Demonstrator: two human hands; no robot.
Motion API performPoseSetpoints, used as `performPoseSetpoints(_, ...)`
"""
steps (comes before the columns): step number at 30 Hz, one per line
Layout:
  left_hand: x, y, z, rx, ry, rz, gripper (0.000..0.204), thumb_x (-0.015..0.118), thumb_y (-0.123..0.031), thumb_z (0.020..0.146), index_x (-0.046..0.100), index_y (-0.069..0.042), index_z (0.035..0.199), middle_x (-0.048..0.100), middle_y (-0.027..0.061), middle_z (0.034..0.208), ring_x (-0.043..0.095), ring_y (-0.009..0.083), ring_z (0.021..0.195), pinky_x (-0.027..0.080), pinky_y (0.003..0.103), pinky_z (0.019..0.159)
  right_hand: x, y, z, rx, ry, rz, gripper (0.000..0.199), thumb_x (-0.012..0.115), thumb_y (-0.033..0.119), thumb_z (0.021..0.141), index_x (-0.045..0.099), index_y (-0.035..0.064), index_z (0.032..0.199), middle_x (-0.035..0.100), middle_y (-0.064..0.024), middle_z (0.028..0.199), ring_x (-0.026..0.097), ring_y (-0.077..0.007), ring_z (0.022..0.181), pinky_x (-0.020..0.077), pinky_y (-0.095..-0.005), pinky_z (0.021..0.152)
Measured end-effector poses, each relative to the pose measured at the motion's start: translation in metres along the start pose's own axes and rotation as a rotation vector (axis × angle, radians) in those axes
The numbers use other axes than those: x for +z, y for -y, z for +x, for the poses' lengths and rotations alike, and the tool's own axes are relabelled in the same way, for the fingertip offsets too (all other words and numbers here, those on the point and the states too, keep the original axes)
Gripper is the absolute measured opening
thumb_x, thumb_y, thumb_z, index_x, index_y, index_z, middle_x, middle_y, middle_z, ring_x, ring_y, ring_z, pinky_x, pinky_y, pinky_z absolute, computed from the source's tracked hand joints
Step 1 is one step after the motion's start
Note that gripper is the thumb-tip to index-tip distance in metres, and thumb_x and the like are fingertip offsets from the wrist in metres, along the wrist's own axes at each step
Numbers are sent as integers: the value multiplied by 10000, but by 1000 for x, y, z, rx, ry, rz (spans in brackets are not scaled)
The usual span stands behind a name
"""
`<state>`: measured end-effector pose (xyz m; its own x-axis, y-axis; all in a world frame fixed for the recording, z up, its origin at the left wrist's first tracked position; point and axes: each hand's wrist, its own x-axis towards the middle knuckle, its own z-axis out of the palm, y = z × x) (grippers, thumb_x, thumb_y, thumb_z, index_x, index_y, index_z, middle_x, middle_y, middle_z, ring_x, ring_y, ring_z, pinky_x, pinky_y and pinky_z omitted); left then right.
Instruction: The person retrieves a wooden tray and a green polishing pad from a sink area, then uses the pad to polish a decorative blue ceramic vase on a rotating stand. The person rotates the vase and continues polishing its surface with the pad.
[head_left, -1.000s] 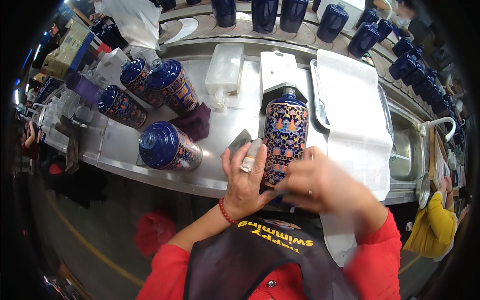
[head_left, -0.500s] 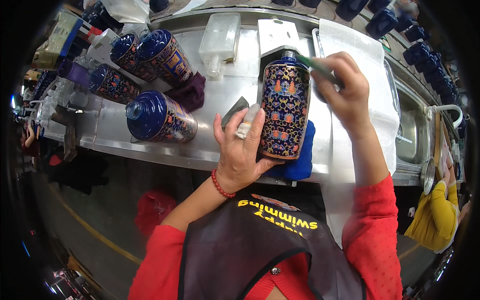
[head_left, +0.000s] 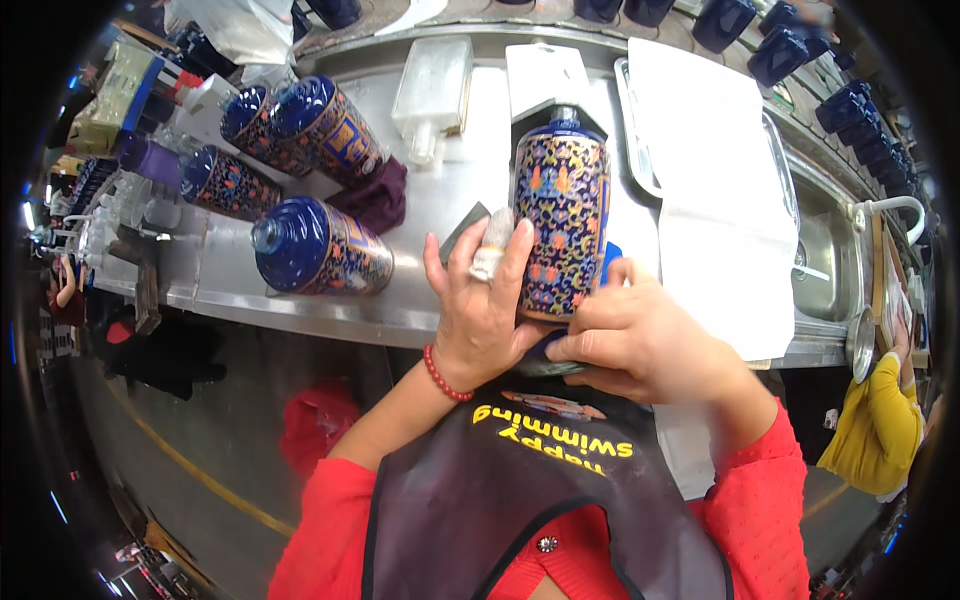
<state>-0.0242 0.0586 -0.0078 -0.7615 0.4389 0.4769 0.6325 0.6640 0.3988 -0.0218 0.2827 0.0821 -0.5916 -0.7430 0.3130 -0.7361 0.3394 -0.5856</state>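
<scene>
At the near edge of a metal surface, seen through my head camera, the left hand has its fingers extended, the index finger alongside a patterned blue bottle and the thumb near its base. One finger wears a pale wrapping. The right hand curls beside the bottle's lower right; I cannot tell whether it grips anything. The bottle leans, its neck in the notch of a black rest and its base toward the wearer. A blue cloth shows partly behind the right hand. Leftward I see four similar bottles and a purple cloth. Beyond the hands lies a clear, flat bottle; rightward, a white sheet, then a sink.
</scene>
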Motion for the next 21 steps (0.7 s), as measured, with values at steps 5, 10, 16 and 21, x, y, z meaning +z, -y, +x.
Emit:
performPoseSetpoints(5, -2, 2, 2, 28, 1, -45, 974, 675, -617, 858, 355, -4, 1544, 528, 174, 1408, 410, 381, 1344, 104, 690, 1129, -13, -55, 13, 270, -639, 31, 191, 730, 64, 825, 721, 81, 1016, 652, -50, 843, 649, -191, 711, 487, -278, 623)
performPoseSetpoints(10, -3, -5, -2, -27, 14, -91, 985, 722, -566, 842, 327, -10, 1554, 525, 181, 1415, 401, 383, 1351, 93, 694, 1128, 1, -22, 0, -100, -80, -102, 171, 749, 97, 742, 686, 129, 897, 642, -31, 843, 646, -184, 742, 493, -420, 757)
performPoseSetpoints(16, -1, 0, -1, 26, 19, 4, 992, 746, -564, 821, 343, -9, 1538, 517, 140, 1454, 419, 371, 1340, 73, 685, 1129, -16, -57, 8, 78, -543, -614, 226, 731, 89, 770, 688, 107, 991, 612, -53, 801, 631, -224, 746, 471, -367, 711)
performPoseSetpoints(21, -2, 1, -2, -7, 45, -34, 1029, 713, -605, 834, 311, 29, 1538, 511, 153, 1445, 397, 379, 1365, 60, 677, 1140, -11, -33, 8, -10, -96, 185, 131, 753, 63, 744, 681, 93, 850, 600, -46, 807, 635, -236, 778, 482, -377, 687)
